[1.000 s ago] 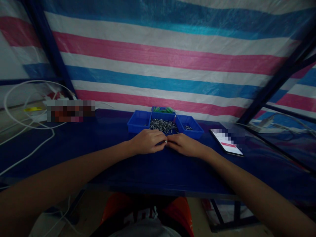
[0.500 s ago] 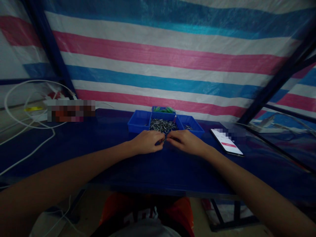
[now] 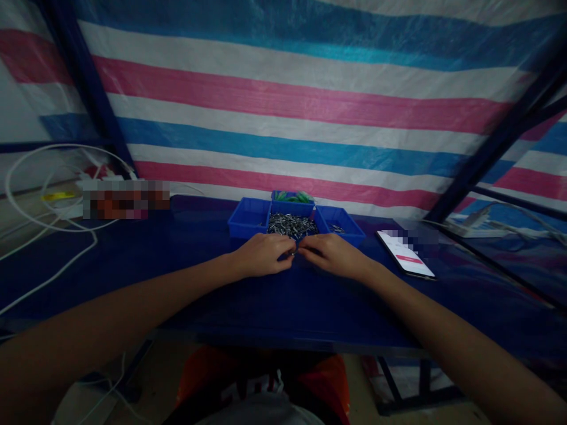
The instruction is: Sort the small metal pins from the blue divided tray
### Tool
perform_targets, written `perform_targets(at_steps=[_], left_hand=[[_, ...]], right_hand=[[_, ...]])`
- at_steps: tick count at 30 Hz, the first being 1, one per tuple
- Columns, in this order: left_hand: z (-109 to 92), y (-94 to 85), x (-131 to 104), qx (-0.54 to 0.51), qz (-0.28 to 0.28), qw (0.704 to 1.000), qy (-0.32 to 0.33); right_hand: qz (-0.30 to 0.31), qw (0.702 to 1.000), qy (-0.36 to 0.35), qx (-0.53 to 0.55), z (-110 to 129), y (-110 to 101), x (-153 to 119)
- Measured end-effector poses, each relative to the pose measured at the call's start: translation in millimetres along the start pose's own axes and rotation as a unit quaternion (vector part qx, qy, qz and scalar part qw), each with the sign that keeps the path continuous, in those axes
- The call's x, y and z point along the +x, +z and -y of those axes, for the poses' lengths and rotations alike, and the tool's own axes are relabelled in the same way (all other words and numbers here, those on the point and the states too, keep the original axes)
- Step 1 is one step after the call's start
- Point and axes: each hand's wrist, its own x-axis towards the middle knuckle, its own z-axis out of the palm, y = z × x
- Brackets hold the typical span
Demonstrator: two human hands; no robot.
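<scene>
My left hand (image 3: pixel 266 255) and my right hand (image 3: pixel 331 254) face each other low over the blue table, fingertips almost meeting. Both are closed in a pinch. A tiny shiny metal piece (image 3: pixel 293 254) shows at the left fingertips; its kind is too small to tell. Whatever the right fingertips hold is hidden by the fingers. Just beyond the hands, a blue bin holds a heap of thin, silvery metal pieces (image 3: pixel 292 224). A blue bin on the right (image 3: pixel 340 222) has a few similar pieces, and the left blue bin (image 3: pixel 250 213) shows hardly anything inside.
Behind the heap stands another blue bin with green items (image 3: pixel 295 197). A lit phone (image 3: pixel 406 255) lies to the right on the blue table (image 3: pixel 274 313). White cables (image 3: pixel 53 227) loop at the left. Blue metal posts and a striped sheet (image 3: pixel 283 106) close off the back.
The hands hold nearly the same place, with only slight fingertip movement around the small metal piece. The whole view has shifted a little.
</scene>
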Motion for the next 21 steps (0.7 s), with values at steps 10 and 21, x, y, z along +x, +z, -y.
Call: perform_targets(at_steps=[10,21], left_hand=[[0,0.2,0,-0.06,-0.062,0.996,0.002],[-1,-2.0,-1,-0.092,-0.057,0.991,0.074]], right_hand=[[0.045,0.998,-0.014,0.045,-5,7,2],[0.043,0.992,-0.028,0.114,-4,11,2]])
